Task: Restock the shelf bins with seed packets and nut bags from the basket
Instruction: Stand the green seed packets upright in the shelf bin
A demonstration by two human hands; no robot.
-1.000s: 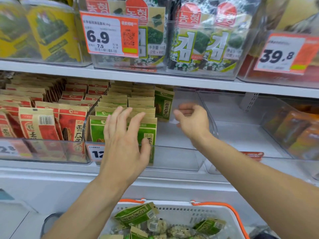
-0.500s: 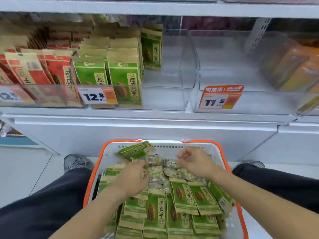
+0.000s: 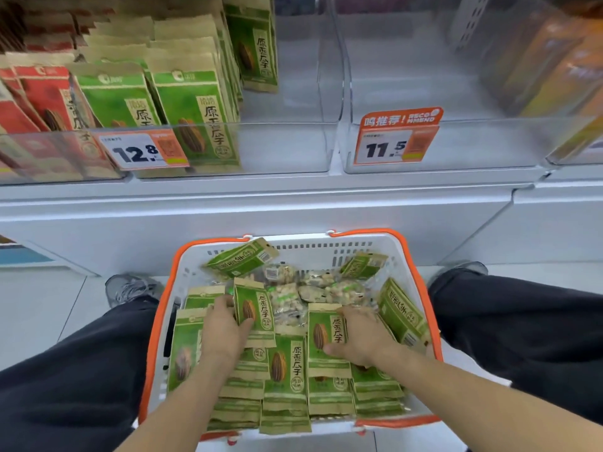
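Observation:
A white basket with an orange rim sits between my knees, full of green seed packets and clear nut bags. My left hand grips the left edge of an upright green packet. My right hand holds another green packet, thumb across its front. On the shelf above, the middle clear bin holds rows of the same green packets on its left side, behind a 12.8 price tag.
Left of that, a bin of red seed packets. A clear bin with an 11.5 tag stands to the right, then a bin of orange bags. My dark trouser legs flank the basket on the pale floor.
Both hands left the shelf bin and came down into the basket; the view tilted down. Each hand now has hold of a green seed packet.

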